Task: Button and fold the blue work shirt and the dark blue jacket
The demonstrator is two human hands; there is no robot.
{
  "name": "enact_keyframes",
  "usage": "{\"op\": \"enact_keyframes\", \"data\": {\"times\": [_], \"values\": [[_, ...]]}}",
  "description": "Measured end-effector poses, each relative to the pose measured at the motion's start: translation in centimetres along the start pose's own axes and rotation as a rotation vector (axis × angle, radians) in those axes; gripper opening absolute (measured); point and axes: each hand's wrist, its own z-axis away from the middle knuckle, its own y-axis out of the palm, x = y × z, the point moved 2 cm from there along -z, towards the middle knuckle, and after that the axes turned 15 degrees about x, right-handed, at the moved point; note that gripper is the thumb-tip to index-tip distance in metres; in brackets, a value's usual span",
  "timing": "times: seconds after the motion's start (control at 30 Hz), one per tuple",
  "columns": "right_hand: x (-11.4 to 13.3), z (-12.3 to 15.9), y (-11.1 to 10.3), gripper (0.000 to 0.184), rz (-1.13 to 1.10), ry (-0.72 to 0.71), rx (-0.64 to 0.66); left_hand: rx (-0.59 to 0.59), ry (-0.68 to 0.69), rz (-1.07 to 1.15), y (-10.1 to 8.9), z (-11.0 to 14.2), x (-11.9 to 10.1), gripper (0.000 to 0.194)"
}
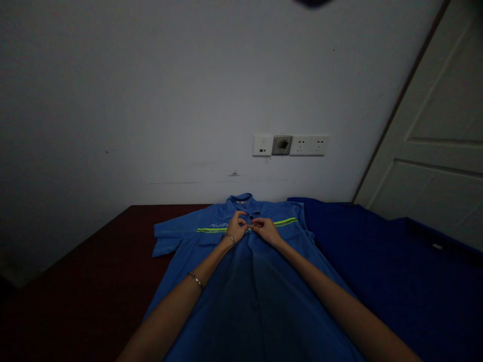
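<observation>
We have both hands on the front of a blue shirt (230,271), which lies face up beneath and around them. Our left hand (237,227) is narrow, its fingertips gathered on the front opening at chest height; our right hand (265,230) faces it just beside, also narrow, pinching the cloth at the same place. Whether a button sits between the fingertips, we cannot tell, as they cover that spot

Just beyond our hands is the shirt's collar (241,199), with a small label inside its neck. A yellow-green strip (286,221) runs across the chest, passing beneath our fingers and showing on either side of them. Left of our left hand we see pale lettering (218,225), partly hidden by that hand, and farther left a short sleeve (168,236) spread flat. On our side of the hands, a button (254,304) shows on the front. Two bracelets (195,280) circle our left wrist and forearm

The shirt rests on a dark red counter (94,281), bare to the left of our left hand. Right of our right hand lies a darker blue cloth (377,256). Well beyond both hands, sockets (307,145) line the pale wall (151,100), and a panelled door (437,166) stands far to the right
</observation>
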Motion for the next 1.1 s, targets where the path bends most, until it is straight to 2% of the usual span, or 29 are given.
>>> {"op": "enact_keyframes", "data": {"times": [0.23,0.4,0.6,0.77,0.93,1.1], "values": [[0.1,-0.1,-0.2,0.034,0.066,-0.057,0.068,-0.060,-0.041,0.057,0.0,0.1,-0.2,0.037],[0.0,-0.1,-0.2,0.033,0.078,-0.094,0.070,-0.010,-0.045,0.054,-0.1,0.2,-0.4,0.036],[0.4,0.2,-0.2,0.024,0.152,-0.184,0.063,0.044,-0.046,0.136,-0.2,0.0,0.1,0.038],[0.5,0.5,0.0,0.021,0.290,-0.217,0.005,0.053,-0.065,0.190,-0.3,-0.1,0.6,0.041],[0.6,1.0,0.1,0.020,0.490,-0.269,-0.027,0.054,-0.075,0.204,-0.4,0.0,0.1,0.038],[0.5,1.1,0.1,0.019,0.545,-0.273,-0.025,0.076,-0.088,0.200,-0.5,0.2,-0.1,0.039]]}}
